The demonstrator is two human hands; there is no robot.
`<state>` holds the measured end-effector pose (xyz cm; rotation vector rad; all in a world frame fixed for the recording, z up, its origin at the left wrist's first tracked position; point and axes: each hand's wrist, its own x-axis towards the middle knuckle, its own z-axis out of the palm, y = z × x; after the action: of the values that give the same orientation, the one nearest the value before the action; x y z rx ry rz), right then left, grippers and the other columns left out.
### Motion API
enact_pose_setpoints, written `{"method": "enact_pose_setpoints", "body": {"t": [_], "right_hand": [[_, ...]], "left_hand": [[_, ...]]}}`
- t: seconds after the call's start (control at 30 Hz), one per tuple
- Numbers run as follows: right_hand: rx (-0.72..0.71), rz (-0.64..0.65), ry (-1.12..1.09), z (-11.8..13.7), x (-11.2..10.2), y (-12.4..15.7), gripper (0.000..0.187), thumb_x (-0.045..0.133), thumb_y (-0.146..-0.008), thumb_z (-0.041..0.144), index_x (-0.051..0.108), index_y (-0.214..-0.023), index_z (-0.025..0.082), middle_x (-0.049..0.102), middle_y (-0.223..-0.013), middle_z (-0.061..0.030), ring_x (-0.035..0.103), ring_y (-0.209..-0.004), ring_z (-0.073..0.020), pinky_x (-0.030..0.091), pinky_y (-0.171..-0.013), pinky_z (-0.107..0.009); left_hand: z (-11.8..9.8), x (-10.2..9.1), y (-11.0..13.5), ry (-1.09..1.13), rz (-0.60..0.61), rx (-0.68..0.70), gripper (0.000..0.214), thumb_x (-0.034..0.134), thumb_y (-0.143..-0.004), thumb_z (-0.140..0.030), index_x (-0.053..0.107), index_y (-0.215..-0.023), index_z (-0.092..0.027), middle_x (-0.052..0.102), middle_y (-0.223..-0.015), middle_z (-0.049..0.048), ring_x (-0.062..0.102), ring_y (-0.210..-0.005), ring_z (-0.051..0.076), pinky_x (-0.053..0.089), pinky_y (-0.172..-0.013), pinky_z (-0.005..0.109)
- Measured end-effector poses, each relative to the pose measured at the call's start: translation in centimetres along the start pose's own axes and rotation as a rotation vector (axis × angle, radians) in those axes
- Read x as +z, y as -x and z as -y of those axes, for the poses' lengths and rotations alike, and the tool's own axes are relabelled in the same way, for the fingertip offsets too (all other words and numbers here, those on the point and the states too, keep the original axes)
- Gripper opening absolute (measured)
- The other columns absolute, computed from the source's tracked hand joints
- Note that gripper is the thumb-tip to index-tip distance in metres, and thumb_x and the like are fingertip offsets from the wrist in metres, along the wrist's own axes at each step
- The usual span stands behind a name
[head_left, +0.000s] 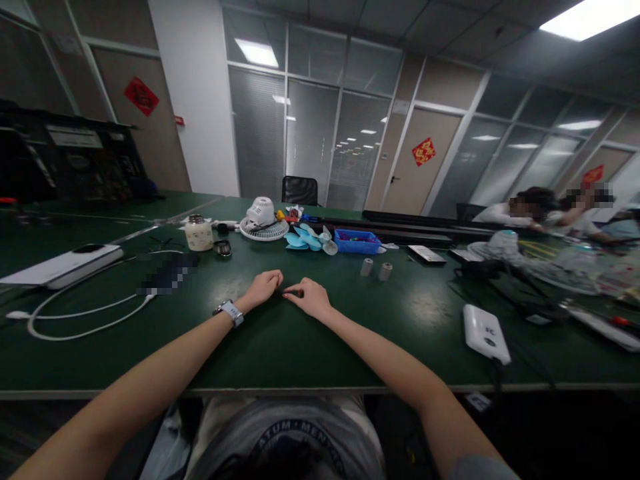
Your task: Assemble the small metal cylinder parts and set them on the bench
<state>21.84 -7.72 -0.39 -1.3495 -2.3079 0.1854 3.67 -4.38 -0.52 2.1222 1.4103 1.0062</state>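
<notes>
My left hand (265, 287), with a watch (230, 312) on its wrist, rests low over the green table with curled fingers; whatever lies inside them is hidden. Close beside it, my right hand (313, 298) has thumb and index finger pinched together. A tiny dark speck shows at those fingertips, too small to name. The two hands are a little apart. Beyond them lie light-blue fan blades (306, 238) and a blue tray (357, 241) with small items in it. Two small metal cylinders (376, 269) stand upright to the right of my right hand.
A white fan body with its grille (263, 223) lies at the back. To the left are a jar (199, 235), a phone-like device (170, 272) on a white cable and a white box (63, 265). A white power bank (486, 332) lies right. People (510, 212) sit at far right.
</notes>
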Motion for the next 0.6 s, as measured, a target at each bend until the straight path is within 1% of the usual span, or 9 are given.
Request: {"method": "enact_pose_setpoints", "body": {"t": [0.1,0.17,0.2,0.27,0.33,0.37,0.43,0.5,0.6], "right_hand": [[-0.017,-0.020,0.018,-0.5,-0.7,-0.1,0.025,0.057,-0.087,0.049,0.071,-0.103,0.035,0.057,-0.084,0.0006,0.054,-0.074,-0.0118,0.037,-0.062,-0.022],[-0.010,-0.113,0.065,-1.7,-2.0,-0.2,0.025,0.054,-0.090,0.045,0.071,-0.102,0.033,0.059,-0.086,0.0001,0.055,-0.072,-0.0113,0.037,-0.062,-0.022],[0.008,-0.189,0.102,-2.7,-2.9,-0.2,0.025,0.052,-0.092,0.043,0.071,-0.103,0.032,0.060,-0.088,-0.0005,0.055,-0.072,-0.0113,0.037,-0.064,-0.022],[0.085,-0.367,0.192,-5.5,-5.2,-0.1,0.028,0.048,-0.094,0.041,0.070,-0.105,0.029,0.061,-0.092,-0.0023,0.056,-0.073,-0.0124,0.037,-0.066,-0.024],[0.212,-0.513,0.271,-9.1,-7.4,0.3,0.030,0.046,-0.094,0.039,0.070,-0.107,0.027,0.063,-0.095,-0.0046,0.057,-0.075,-0.0144,0.037,-0.068,-0.025],[0.276,-0.556,0.295,-10.9,-8.3,0.6,0.032,0.044,-0.095,0.039,0.070,-0.108,0.026,0.063,-0.096,-0.0054,0.057,-0.077,-0.0154,0.037,-0.068,-0.026],[0.376,-0.581,0.318,-14.2,-9.6,1.3,0.033,0.043,-0.094,0.039,0.070,-0.107,0.025,0.063,-0.097,-0.0063,0.058,-0.080,-0.0167,0.037,-0.068,-0.026],[0.441,-0.564,0.320,-16.6,-10.2,1.8,0.033,0.044,-0.094,0.039,0.071,-0.106,0.025,0.063,-0.098,-0.0063,0.058,-0.081,-0.0171,0.038,-0.068,-0.026],[0.495,-0.548,0.299,-18.3,-10.3,1.9,0.032,0.045,-0.093,0.040,0.071,-0.106,0.026,0.063,-0.098,-0.0059,0.058,-0.081,-0.0170,0.038,-0.067,-0.026]], "left_hand": [[-0.2,-0.1,0.1,-0.008,0.010,-0.003,0.022,0.033,-0.076,-0.025,0.046,-0.060,-0.021,0.052,-0.059,-0.0011,0.051,-0.063,0.016,0.037,-0.061,0.027],[-0.3,-0.2,0.3,-0.003,0.020,-0.009,0.023,0.032,-0.077,-0.025,0.047,-0.060,-0.021,0.053,-0.060,-0.0012,0.051,-0.062,0.016,0.037,-0.062,0.026],[-0.4,-0.3,0.3,0.001,0.026,-0.014,0.023,0.032,-0.078,-0.025,0.047,-0.061,-0.021,0.053,-0.060,-0.0013,0.052,-0.062,0.016,0.038,-0.062,0.026],[-0.4,-0.3,0.3,0.004,0.042,-0.024,0.022,0.033,-0.078,-0.025,0.047,-0.062,-0.021,0.054,-0.060,-0.0016,0.052,-0.061,0.016,0.038,-0.062,0.026],[-0.4,-0.2,0.3,-0.003,0.052,-0.023,0.022,0.033,-0.077,-0.024,0.047,-0.061,-0.021,0.053,-0.060,-0.0017,0.051,-0.061,0.016,0.038,-0.062,0.026],[-0.5,-0.2,0.3,-0.007,0.054,-0.019,0.022,0.033,-0.077,-0.024,0.047,-0.061,-0.021,0.053,-0.059,-0.0017,0.051,-0.061,0.016,0.038,-0.062,0.026],[-0.5,-0.1,0.3,-0.010,0.053,-0.011,0.023,0.033,-0.077,-0.024,0.047,-0.060,-0.021,0.052,-0.059,-0.0017,0.051,-0.061,0.016,0.038,-0.063,0.027],[-0.5,-0.1,0.3,-0.007,0.052,-0.008,0.024,0.032,-0.078,-0.025,0.047,-0.059,-0.021,0.052,-0.058,-0.0017,0.051,-0.060,0.016,0.038,-0.063,0.027],[-0.6,-0.2,0.3,-0.002,0.052,-0.015,0.024,0.033,-0.078,-0.024,0.047,-0.060,-0.021,0.053,-0.058,-0.0018,0.052,-0.060,0.016,0.038,-0.063,0.026]]}}
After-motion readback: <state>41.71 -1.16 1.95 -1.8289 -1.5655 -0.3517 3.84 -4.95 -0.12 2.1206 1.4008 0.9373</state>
